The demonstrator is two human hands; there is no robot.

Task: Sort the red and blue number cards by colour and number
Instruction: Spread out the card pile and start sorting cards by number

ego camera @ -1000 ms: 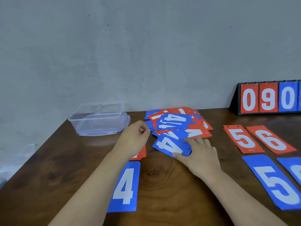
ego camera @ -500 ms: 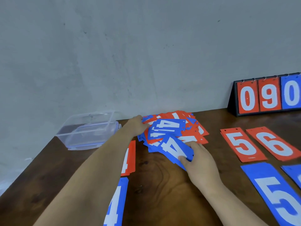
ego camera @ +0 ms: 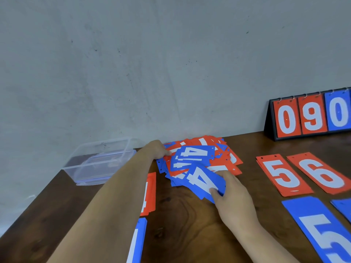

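Observation:
A mixed heap of red and blue number cards [ego camera: 224, 158] lies at the back middle of the wooden table [ego camera: 182, 221]. My right hand [ego camera: 234, 200] pinches a blue 4 card [ego camera: 203, 182] at the heap's near edge. My left hand [ego camera: 156, 149] rests with curled fingers on the heap's far left corner, touching the cards there. Sorted piles lie around: a red 4 pile [ego camera: 150, 194] and a blue 4 pile [ego camera: 137, 242] under my left forearm, a red 5 pile [ego camera: 283, 176], a red 6 pile [ego camera: 321, 174], a blue 5 pile [ego camera: 321, 228].
A clear plastic box [ego camera: 98, 160] stands at the back left near the table's edge. A black flip scoreboard [ego camera: 311, 115] showing 0, 9, 0 stands at the back right against the grey wall. Another blue card [ego camera: 342, 205] peeks in at the right edge.
My left hand has reached forward from the red 4 pile to the heap's far left corner. My right hand keeps its hold on the blue 4 card. The view has shifted slightly.

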